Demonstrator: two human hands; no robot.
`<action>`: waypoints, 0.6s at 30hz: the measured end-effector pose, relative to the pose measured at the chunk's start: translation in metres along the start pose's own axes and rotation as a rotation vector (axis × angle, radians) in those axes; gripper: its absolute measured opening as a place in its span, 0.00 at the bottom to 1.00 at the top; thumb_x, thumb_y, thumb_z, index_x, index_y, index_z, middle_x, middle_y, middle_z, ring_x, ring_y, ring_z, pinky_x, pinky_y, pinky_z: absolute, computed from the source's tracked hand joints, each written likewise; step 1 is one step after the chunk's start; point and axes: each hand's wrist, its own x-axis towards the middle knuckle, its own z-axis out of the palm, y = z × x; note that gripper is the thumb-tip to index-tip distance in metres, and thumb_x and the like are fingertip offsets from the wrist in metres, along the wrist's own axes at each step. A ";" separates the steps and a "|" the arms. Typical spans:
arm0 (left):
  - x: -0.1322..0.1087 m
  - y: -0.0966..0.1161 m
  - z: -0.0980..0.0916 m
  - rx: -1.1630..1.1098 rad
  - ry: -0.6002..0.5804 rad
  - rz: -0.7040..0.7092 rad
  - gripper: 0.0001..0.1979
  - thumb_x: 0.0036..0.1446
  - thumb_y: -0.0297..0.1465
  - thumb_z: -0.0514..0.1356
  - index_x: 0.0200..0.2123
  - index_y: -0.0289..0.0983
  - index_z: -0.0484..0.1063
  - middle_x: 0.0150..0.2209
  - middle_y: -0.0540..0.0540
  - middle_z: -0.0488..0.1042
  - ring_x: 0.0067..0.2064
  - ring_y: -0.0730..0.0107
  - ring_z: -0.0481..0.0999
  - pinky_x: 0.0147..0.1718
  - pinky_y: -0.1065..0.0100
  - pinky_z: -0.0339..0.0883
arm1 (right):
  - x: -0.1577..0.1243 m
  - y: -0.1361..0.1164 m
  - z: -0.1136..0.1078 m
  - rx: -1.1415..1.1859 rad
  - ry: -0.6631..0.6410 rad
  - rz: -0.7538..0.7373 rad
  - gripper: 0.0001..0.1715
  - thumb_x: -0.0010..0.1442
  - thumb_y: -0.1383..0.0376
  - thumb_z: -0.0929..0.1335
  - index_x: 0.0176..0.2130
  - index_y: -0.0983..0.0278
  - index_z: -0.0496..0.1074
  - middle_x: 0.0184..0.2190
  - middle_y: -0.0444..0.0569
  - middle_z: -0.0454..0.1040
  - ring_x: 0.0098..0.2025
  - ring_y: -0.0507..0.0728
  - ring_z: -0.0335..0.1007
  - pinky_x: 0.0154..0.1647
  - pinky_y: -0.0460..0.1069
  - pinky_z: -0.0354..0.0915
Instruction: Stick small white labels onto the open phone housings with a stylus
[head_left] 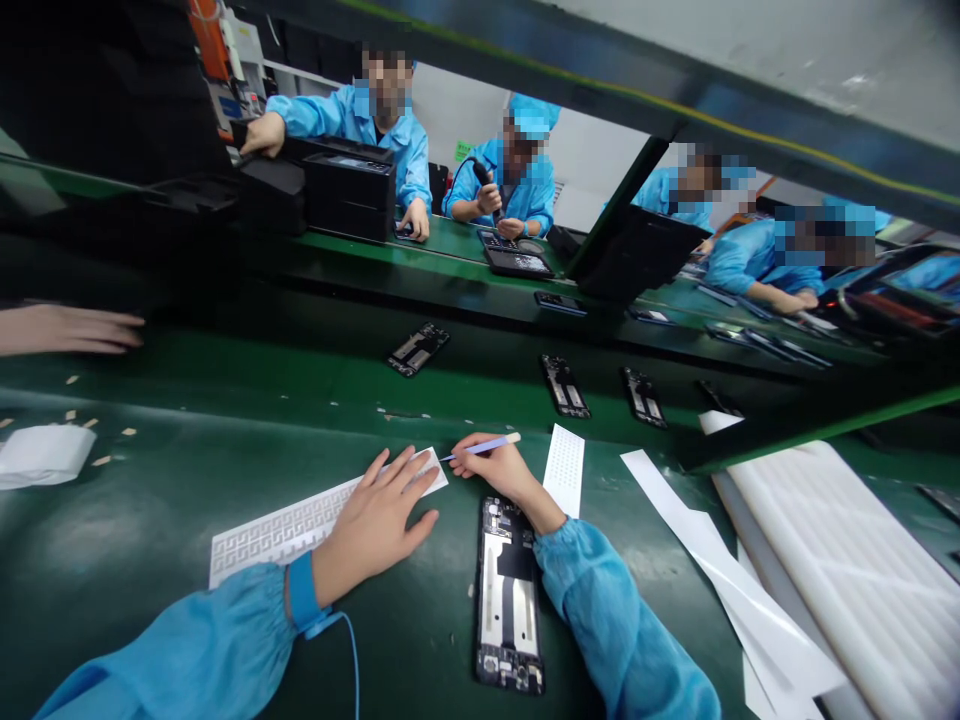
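green and glossy, the bench point(420, 640) is lit from above and topped by a grey overhead beam point(750, 80).

on it, a patterned white sheet point(285, 525) is held flat under the left hand point(379, 520), which is laid palm down with its fingers spread and nothing gripped. a blue wrist strap point(304, 592) is worn on that arm, and a thin blue cord point(355, 655) is hung from it. by the right hand point(491, 465), closed in a pen grip, a slim pen-like tool point(495, 444) is held, its tip brought to the sheet's right end; whether contact is made cannot be told.

just below the right hand, an opened phone point(510, 600) is laid lengthwise, its inner parts exposed. beside that wrist, a smaller dotted sheet point(564, 465) is partly covered by the forearm. farther right, white strips point(705, 545) are placed near a ribbed white stack point(862, 560).

beyond the bench edge, more opened phones point(565, 386) are spaced along a green strip point(487, 395). at far left, a co-worker's hand point(75, 330) is extended above a white bundle point(45, 455) and beige scraps point(101, 461). across the way, a dark tool point(482, 172) is held by a co-worker in blue point(541, 185).
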 end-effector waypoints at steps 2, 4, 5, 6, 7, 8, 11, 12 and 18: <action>0.000 0.000 0.000 0.003 0.005 0.002 0.25 0.66 0.43 0.50 0.64 0.43 0.59 0.67 0.47 0.56 0.68 0.55 0.52 0.65 0.47 0.46 | 0.000 0.000 0.000 -0.008 -0.006 -0.009 0.12 0.49 0.60 0.75 0.32 0.66 0.77 0.26 0.49 0.80 0.28 0.55 0.78 0.28 0.47 0.73; 0.000 -0.001 0.000 0.005 0.009 0.006 0.25 0.66 0.43 0.50 0.64 0.43 0.59 0.67 0.47 0.57 0.68 0.55 0.53 0.65 0.47 0.46 | 0.000 0.001 0.000 -0.002 -0.004 -0.010 0.12 0.49 0.61 0.75 0.32 0.66 0.77 0.26 0.49 0.80 0.28 0.55 0.78 0.28 0.47 0.73; 0.000 -0.001 0.000 0.007 0.010 0.007 0.25 0.66 0.43 0.51 0.64 0.43 0.59 0.67 0.47 0.57 0.68 0.55 0.53 0.65 0.47 0.46 | 0.000 0.001 0.000 0.006 -0.001 -0.008 0.12 0.49 0.61 0.75 0.32 0.66 0.78 0.25 0.49 0.80 0.27 0.55 0.78 0.28 0.47 0.73; 0.000 -0.001 -0.001 0.008 0.009 0.008 0.25 0.66 0.43 0.51 0.64 0.43 0.59 0.67 0.47 0.57 0.68 0.55 0.53 0.65 0.47 0.46 | 0.000 0.002 0.000 0.015 0.002 -0.005 0.12 0.48 0.61 0.75 0.32 0.67 0.78 0.25 0.49 0.80 0.27 0.55 0.78 0.28 0.47 0.73; 0.000 -0.001 -0.001 0.009 0.008 0.007 0.25 0.66 0.43 0.51 0.64 0.43 0.59 0.67 0.47 0.57 0.68 0.55 0.53 0.65 0.47 0.46 | 0.000 0.002 -0.001 0.025 0.005 -0.002 0.12 0.48 0.61 0.75 0.32 0.67 0.78 0.25 0.49 0.80 0.27 0.55 0.78 0.28 0.47 0.73; 0.000 -0.001 -0.001 0.010 0.005 0.007 0.25 0.66 0.43 0.51 0.64 0.43 0.59 0.67 0.47 0.57 0.68 0.55 0.53 0.65 0.47 0.46 | 0.000 0.003 -0.001 0.035 0.007 0.000 0.13 0.48 0.60 0.75 0.32 0.67 0.78 0.25 0.49 0.80 0.27 0.55 0.78 0.28 0.47 0.73; 0.000 0.000 0.000 0.010 0.000 0.004 0.26 0.66 0.43 0.51 0.64 0.43 0.59 0.67 0.46 0.57 0.68 0.55 0.53 0.64 0.47 0.46 | 0.000 0.003 0.000 0.057 0.011 0.004 0.15 0.47 0.59 0.76 0.32 0.67 0.78 0.25 0.50 0.81 0.27 0.56 0.79 0.28 0.47 0.74; 0.000 0.000 0.000 0.011 0.001 0.005 0.26 0.66 0.43 0.52 0.64 0.44 0.59 0.67 0.46 0.57 0.68 0.55 0.53 0.64 0.46 0.47 | 0.001 0.002 0.000 0.062 0.012 0.006 0.15 0.47 0.59 0.76 0.32 0.67 0.78 0.25 0.50 0.80 0.27 0.56 0.79 0.28 0.48 0.74; 0.002 -0.001 -0.006 0.016 0.073 0.051 0.24 0.65 0.39 0.53 0.62 0.40 0.62 0.65 0.42 0.60 0.67 0.54 0.56 0.64 0.46 0.48 | -0.022 -0.018 -0.007 0.128 0.154 -0.024 0.16 0.45 0.58 0.78 0.31 0.67 0.78 0.24 0.50 0.80 0.26 0.56 0.79 0.28 0.48 0.75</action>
